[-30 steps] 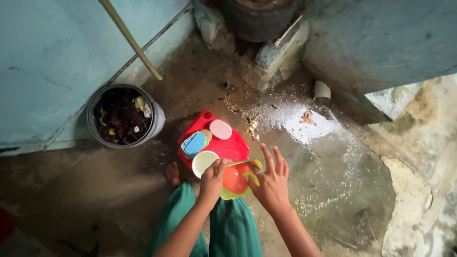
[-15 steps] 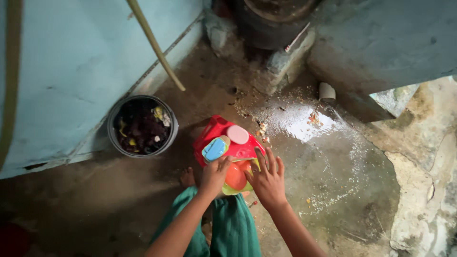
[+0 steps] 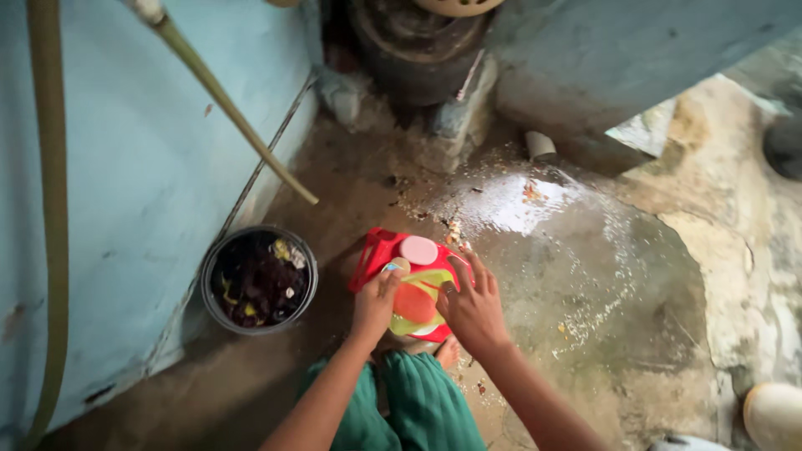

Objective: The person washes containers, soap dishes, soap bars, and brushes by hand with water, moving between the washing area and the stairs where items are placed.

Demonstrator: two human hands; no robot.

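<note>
Counted: two hands (image 3: pixel 374 305) (image 3: pixel 472 309), one red tray (image 3: pixel 376 250), one bucket (image 3: pixel 259 280), one pink lid (image 3: pixel 418 250), possibly two stacked plates (image 3: pixel 415 302).
</note>
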